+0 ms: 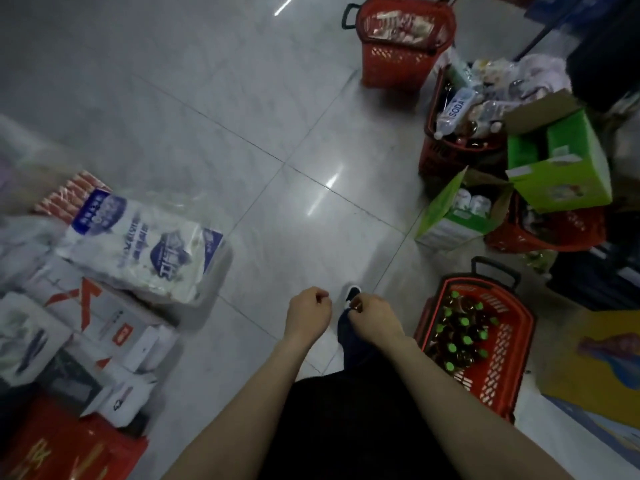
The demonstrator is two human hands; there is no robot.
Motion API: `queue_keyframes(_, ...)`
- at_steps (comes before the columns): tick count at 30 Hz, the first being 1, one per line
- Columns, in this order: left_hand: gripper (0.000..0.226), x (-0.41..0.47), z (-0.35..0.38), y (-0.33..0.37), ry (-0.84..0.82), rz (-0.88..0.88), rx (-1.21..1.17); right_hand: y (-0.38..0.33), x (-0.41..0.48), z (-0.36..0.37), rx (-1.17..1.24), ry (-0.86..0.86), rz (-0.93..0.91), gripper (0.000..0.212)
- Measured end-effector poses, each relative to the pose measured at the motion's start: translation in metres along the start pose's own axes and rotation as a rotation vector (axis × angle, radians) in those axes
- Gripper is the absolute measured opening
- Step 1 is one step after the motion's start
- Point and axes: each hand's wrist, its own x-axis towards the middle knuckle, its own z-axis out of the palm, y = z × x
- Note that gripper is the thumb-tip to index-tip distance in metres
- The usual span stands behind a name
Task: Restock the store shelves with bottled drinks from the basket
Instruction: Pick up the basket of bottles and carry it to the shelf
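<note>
A red basket [512, 341] with a black handle stands on the floor at the lower right. It holds several dark bottles with green caps [464, 327]. My left hand [308, 313] hangs over the tiled floor with its fingers curled and nothing in it. My right hand [374, 315] is just right of it, fingers curled too and holding nothing, a short way left of the basket. No shelf shows clearly in the head view.
Another red basket [446, 150] with soda bottles stands at the right, and a third [398, 60] at the top. Green cartons [561, 168] sit between them. Bagged goods [138, 244] and white boxes [86, 323] line the left. My shoe [352, 294] is on the floor.
</note>
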Motion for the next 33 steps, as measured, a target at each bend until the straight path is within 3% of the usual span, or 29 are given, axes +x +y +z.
queue_keyframes(7,0.033,0.134,-0.057,0.124,-0.004,-0.03,-0.045,-0.067,0.133,-0.133,0.031,0.031,0.009,0.033)
queue_keyframes(13,0.022,0.265,-0.108,0.196,0.014,-0.042,-0.041,-0.123,0.255,-0.199,0.023,0.023,0.036,0.033)
queue_keyframes(19,0.027,0.417,-0.165,0.271,-0.085,0.014,0.053,-0.19,0.388,-0.282,0.05,0.078,0.098,0.034)
queue_keyframes(24,0.025,0.514,-0.221,0.354,-0.06,0.039,0.004,-0.231,0.467,-0.346,0.111,0.066,0.143,0.034)
queue_keyframes(30,0.028,0.615,-0.23,0.45,-0.15,0.075,0.047,-0.244,0.56,-0.423,0.209,0.155,0.222,0.025)
queue_keyframes(33,0.018,0.67,-0.221,0.493,-0.211,0.079,0.111,-0.244,0.617,-0.46,0.242,0.12,0.251,0.025)
